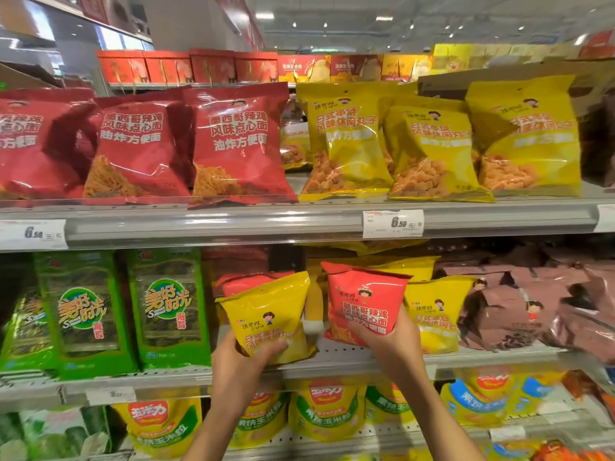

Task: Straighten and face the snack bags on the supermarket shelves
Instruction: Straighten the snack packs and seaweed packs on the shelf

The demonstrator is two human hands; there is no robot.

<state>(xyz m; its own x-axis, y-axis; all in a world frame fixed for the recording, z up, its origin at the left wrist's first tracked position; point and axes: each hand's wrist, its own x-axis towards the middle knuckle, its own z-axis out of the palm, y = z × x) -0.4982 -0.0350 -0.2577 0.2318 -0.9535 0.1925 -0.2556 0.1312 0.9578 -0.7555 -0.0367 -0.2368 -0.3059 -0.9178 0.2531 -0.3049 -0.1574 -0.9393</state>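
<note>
My left hand [243,364] grips the lower part of a small yellow snack bag [266,307], which tilts slightly left at the middle shelf's front. My right hand [392,344] grips the bottom of a small red snack bag [366,301] that stands upright just right of it. Behind the yellow bag leans another red bag [243,282]. More yellow bags [436,314] stand to the right of my right hand. On the shelf above, large red bags [239,141] and large yellow bags [429,144] face forward.
Green seaweed packs [166,307] fill the middle shelf's left; brown bags [532,304] lie jumbled at its right. The shelf rail [299,224] above carries 6.50 price tags [392,223]. Yellow corn-snack pouches [326,407] stand on the shelf below my arms.
</note>
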